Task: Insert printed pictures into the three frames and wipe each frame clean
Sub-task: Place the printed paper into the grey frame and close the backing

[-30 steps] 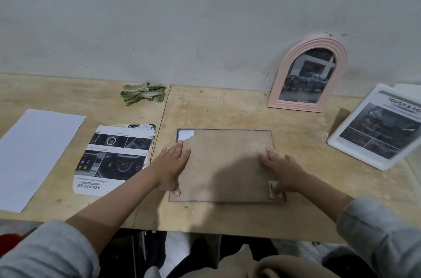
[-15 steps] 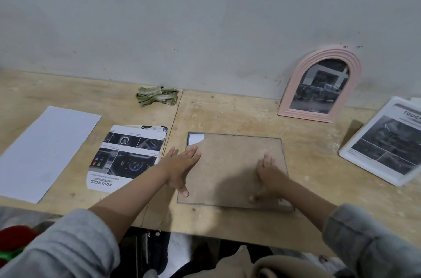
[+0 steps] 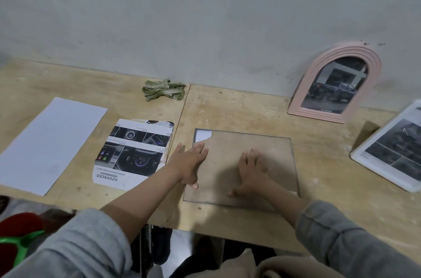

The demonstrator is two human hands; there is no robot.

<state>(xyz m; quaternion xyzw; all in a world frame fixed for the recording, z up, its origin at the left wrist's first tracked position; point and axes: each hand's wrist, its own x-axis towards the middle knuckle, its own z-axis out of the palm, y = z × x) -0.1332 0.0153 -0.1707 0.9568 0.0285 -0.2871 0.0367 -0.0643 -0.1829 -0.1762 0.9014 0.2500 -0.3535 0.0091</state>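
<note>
The plywood desk (image 3: pixel 227 106) carried a white sheet (image 3: pixel 47 143) at the left, a printed car brochure (image 3: pixel 133 152) beside it, a crumpled green cloth (image 3: pixel 163 90) by the wall, a frame lying face down (image 3: pixel 275 154), a pink arched frame (image 3: pixel 337 83) leaning on the wall, and a white frame (image 3: pixel 391 152) at the right.

Pale plywood counter (image 3: pixel 239 104), scuffed, seam between two panels running front to back, butts against grey-white plaster wall (image 3: pixel 182 15) with dark marks; dim, even light.
</note>
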